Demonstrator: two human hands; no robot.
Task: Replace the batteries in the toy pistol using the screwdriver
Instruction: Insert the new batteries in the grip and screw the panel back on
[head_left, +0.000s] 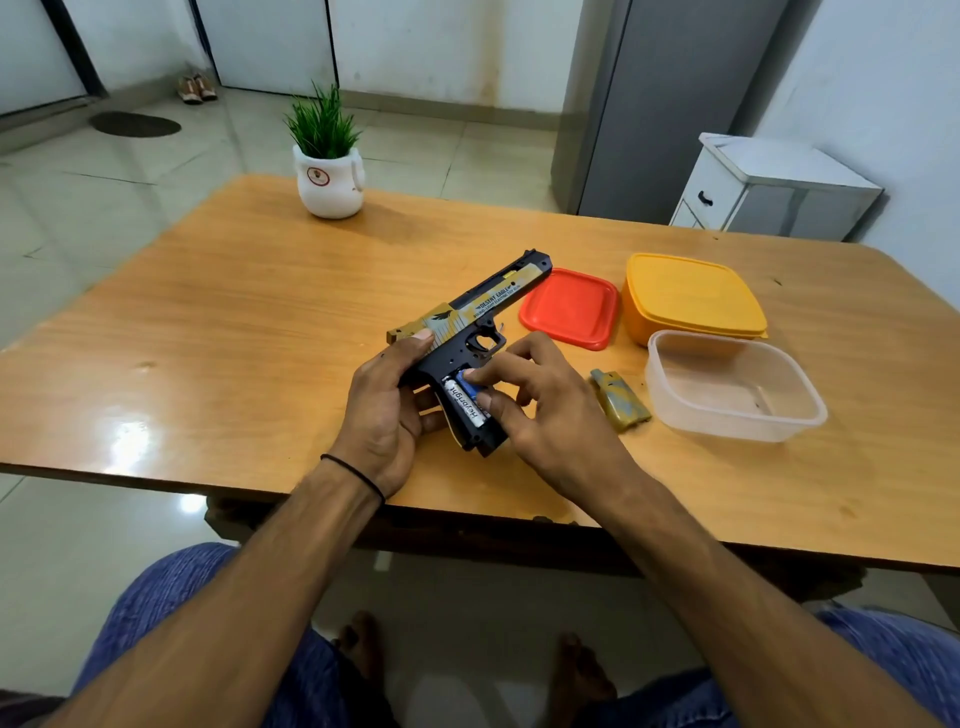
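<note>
Slipping is being risked: the battery (470, 387) is being tip-pinched by right fingers (500, 364), the pistol (483, 304) being gripped by left fingers (410, 349).

Black-and-gold toy pistol (480, 317), grip open, white battery (466, 405) seated inside.

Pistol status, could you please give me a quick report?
Left hand grips pistol. Right hand pinches blue battery in grip; white battery seated. Cover off, on table.
</note>
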